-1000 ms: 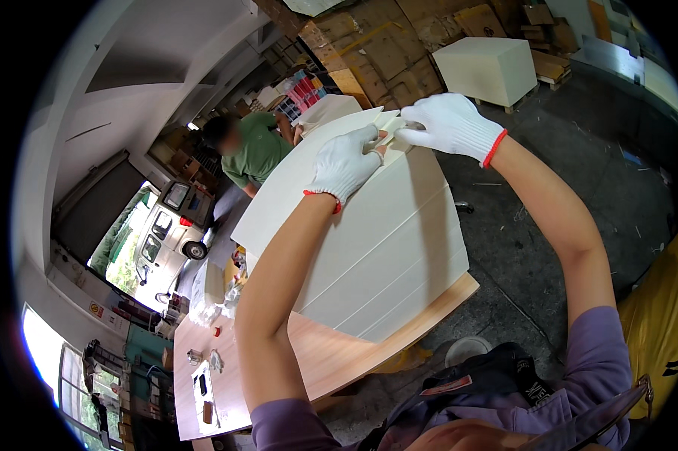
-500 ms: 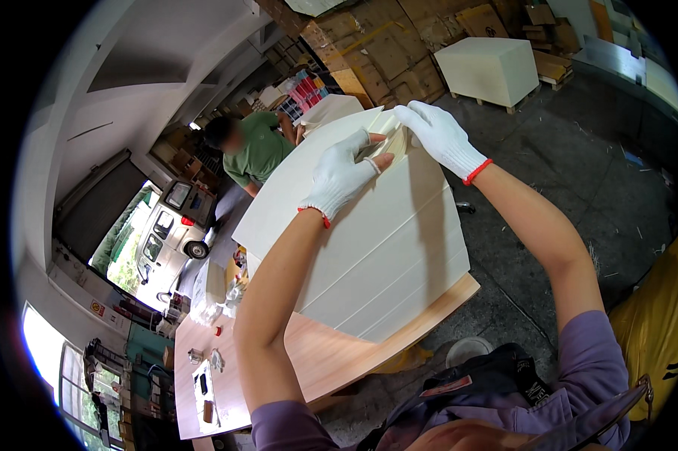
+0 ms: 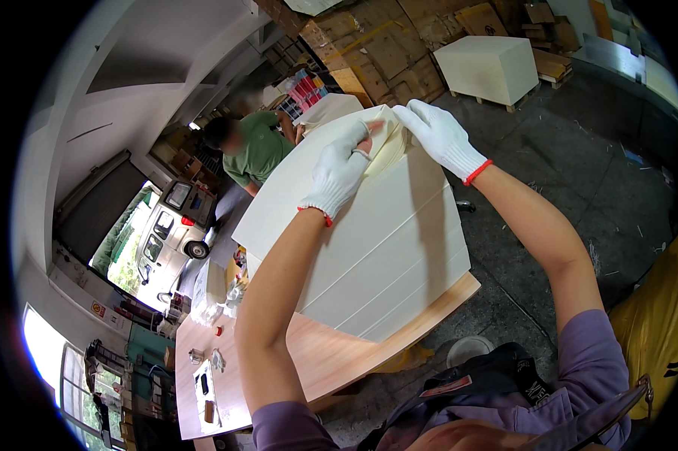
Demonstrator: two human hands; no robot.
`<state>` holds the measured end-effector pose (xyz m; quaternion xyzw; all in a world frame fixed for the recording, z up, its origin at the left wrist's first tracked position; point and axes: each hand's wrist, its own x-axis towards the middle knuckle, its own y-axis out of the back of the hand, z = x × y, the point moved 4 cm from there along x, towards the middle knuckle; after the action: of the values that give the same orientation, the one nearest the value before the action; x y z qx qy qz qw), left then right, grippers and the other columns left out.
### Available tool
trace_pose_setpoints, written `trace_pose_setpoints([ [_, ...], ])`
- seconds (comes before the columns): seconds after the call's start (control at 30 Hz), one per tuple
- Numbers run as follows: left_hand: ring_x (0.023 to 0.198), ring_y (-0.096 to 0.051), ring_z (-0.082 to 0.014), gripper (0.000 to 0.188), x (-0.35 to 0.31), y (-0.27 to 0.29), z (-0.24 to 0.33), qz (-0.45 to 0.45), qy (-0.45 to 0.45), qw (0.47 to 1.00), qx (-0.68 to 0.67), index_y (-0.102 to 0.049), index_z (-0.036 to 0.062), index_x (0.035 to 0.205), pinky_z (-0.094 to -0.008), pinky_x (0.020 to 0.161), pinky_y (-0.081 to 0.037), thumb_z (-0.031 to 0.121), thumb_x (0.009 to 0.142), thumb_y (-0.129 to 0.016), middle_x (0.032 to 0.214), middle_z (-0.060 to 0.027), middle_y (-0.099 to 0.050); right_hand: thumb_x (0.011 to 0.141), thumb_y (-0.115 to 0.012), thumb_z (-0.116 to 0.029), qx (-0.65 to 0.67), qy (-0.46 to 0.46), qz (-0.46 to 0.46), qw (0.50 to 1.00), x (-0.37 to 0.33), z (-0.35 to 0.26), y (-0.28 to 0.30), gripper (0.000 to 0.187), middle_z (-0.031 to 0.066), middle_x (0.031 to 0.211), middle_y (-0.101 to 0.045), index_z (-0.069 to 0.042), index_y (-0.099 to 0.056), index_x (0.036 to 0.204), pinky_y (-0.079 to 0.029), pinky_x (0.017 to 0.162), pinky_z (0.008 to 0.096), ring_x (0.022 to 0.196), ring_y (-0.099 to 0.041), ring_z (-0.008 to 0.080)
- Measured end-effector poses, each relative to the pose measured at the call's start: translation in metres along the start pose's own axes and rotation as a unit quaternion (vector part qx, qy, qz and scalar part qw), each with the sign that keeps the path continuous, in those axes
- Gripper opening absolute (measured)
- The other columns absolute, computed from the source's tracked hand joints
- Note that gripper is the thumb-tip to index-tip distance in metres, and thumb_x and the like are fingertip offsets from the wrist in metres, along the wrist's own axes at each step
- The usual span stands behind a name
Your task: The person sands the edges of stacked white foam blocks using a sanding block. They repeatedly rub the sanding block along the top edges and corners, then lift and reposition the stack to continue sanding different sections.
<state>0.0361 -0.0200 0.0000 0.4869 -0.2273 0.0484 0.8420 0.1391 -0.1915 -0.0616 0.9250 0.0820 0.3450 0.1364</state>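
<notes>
A tall stack of large off-white paper sheets (image 3: 384,233) rests on the wooden table, with grooves between its layers along the near side. At its far right corner the upper sheets (image 3: 388,150) are bent and fanned apart. My right hand (image 3: 438,139), in a white knitted glove with a red cuff, grips the sheets at that corner. My left hand (image 3: 340,167), gloved likewise but with bare thumb and finger tips, lies over the top sheet beside the fanned edges. Its fingers stretch toward the corner, with thumb and forefinger apart.
The wood-topped table (image 3: 279,361) carries a phone (image 3: 203,383) and small metal items at left. Beyond the stack, a person in a green shirt (image 3: 256,143) bends over another pile. A white block on a pallet (image 3: 489,71) stands at the back, near stacked cartons (image 3: 384,49).
My left hand's thumb and fingers have drawn back to the left from the fanned edges, exposing more of the bent sheets. My right hand stays almost in place at the corner.
</notes>
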Motion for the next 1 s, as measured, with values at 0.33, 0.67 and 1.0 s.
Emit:
trace_pose_setpoints([
  [0.33,0.089,-0.058,-0.0101,0.036,0.0,-0.008,-0.002,-0.039,0.058,0.998,0.002,-0.069,0.0036,0.127,-0.0261,0.084,-0.048,0.021,0.097,-0.077,0.095,-0.0014,-0.067,0.106,-0.043,-0.06,0.023,0.001,0.019,1.0,0.002,0.01,-0.005,0.06,0.0208,0.092,-0.067,-0.003,-0.063,0.099,-0.048,0.082,0.0467,0.092,-0.065,0.0398],
  [0.67,0.089,-0.058,-0.0128,0.03,-0.002,-0.004,0.006,-0.009,-0.006,1.0,0.027,-0.068,0.0046,0.131,-0.0278,0.084,-0.048,0.018,0.105,-0.062,0.096,-0.0025,-0.066,0.105,-0.044,-0.06,0.018,-0.017,0.01,1.0,-0.001,0.003,-0.001,0.061,0.0182,0.087,-0.066,-0.003,-0.062,0.096,-0.048,0.08,0.0453,0.087,-0.065,0.0379],
  [1.0,0.077,-0.063,-0.0197,0.039,0.0,-0.007,-0.001,-0.04,0.025,0.997,0.068,-0.07,0.02,0.131,-0.0344,0.075,-0.05,0.034,0.096,-0.074,0.084,-0.0068,-0.068,0.105,-0.047,-0.059,0.023,-0.01,0.022,0.999,0.001,0.01,-0.006,0.057,0.0187,0.092,-0.068,-0.004,-0.063,0.098,-0.049,0.081,0.0459,0.091,-0.066,0.0387],
])
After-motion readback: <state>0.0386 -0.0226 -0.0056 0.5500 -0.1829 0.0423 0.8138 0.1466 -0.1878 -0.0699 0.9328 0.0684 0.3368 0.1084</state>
